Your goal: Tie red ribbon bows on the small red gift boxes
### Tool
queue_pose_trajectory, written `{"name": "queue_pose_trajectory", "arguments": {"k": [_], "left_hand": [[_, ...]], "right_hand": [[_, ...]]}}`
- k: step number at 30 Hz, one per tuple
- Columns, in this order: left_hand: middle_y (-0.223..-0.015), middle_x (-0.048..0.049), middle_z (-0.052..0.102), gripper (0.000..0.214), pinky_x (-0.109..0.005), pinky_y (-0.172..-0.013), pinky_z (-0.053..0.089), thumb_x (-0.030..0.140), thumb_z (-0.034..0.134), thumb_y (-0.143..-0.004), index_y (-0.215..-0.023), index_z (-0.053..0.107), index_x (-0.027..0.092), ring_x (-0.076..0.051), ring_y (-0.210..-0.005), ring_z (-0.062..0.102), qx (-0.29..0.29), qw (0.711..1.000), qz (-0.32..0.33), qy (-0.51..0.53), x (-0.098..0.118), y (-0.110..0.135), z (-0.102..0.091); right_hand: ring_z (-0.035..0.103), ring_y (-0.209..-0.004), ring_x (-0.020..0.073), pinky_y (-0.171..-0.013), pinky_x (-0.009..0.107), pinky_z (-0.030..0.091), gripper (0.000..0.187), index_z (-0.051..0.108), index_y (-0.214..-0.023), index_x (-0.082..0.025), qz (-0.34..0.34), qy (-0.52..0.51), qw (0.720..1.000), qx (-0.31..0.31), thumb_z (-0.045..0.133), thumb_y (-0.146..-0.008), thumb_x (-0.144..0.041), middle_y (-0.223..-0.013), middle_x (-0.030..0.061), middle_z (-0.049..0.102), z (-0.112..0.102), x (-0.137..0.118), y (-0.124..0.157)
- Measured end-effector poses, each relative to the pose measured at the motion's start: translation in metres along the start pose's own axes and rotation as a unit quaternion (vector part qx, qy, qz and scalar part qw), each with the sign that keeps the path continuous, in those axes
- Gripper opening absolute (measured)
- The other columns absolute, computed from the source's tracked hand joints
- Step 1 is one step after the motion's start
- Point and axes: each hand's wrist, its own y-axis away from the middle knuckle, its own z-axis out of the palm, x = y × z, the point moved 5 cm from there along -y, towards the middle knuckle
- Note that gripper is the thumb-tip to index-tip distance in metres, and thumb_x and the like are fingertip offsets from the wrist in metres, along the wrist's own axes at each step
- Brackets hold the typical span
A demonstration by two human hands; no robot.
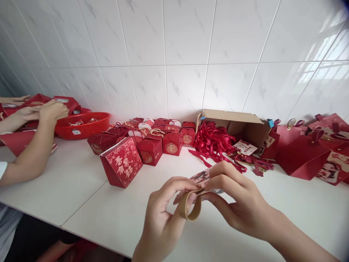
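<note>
Over the front of the white table, both of my hands grip a printed red and pink gift box (200,177), which looks folded flat and is partly covered by my fingers. A tan strap (194,215) curls out from it in a loop. My left hand (166,211) pinches the box at the loop, its thumb inside the curl. On the other side my right hand (237,196) closes its fingers and thumb over the box's edge. A finished-looking red gift box (122,162) with white lettering stands to the left of my hands.
Small red boxes (151,149) with cords stand by the wall. A cardboard box (231,118) holds red ribbons (212,140); dark red straps (257,163) lie in front. Red handled boxes (302,156) stand right. Left, a co-worker's hands (50,111) work near a red basin (81,127).
</note>
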Motion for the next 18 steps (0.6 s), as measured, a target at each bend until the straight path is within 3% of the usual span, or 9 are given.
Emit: {"name": "queue_pose_trajectory", "arguments": {"k": [7,14,18], "left_hand": [[-0.102,-0.0096,0.067,0.019,-0.034,-0.078,0.056,0.013,0.058,-0.082,-0.096,0.067,0.022,-0.026,-0.106,0.059,-0.031,0.999,0.025,0.021,-0.001,0.004,-0.001],[-0.106,-0.0073,0.067,0.023,-0.044,-0.093,0.049,0.01,0.059,-0.08,-0.094,0.068,0.026,-0.027,-0.117,0.052,0.0,0.995,0.091,-0.048,0.008,0.005,-0.005],[-0.101,-0.0046,0.07,0.026,-0.043,-0.09,0.052,0.009,0.057,-0.082,-0.098,0.062,0.028,-0.026,-0.116,0.055,0.012,0.996,0.088,-0.012,0.008,0.006,-0.003]], "right_hand": [[0.055,-0.077,0.0169,-0.06,0.03,0.051,0.026,0.05,-0.106,-0.02,0.007,-0.032,0.999,0.023,0.054,-0.084,-0.006,-0.086,0.007,0.055,0.0,0.001,0.001],[0.057,-0.078,0.0185,-0.065,0.034,0.053,0.027,0.054,-0.103,-0.021,-0.053,-0.013,0.997,0.057,0.056,-0.082,-0.004,-0.084,0.0063,0.056,-0.004,-0.007,0.001],[0.057,-0.078,0.0186,-0.064,0.033,0.052,0.028,0.055,-0.102,-0.02,-0.049,-0.024,0.997,0.056,0.057,-0.08,-0.003,-0.084,0.0067,0.057,-0.005,-0.007,0.001]]}}
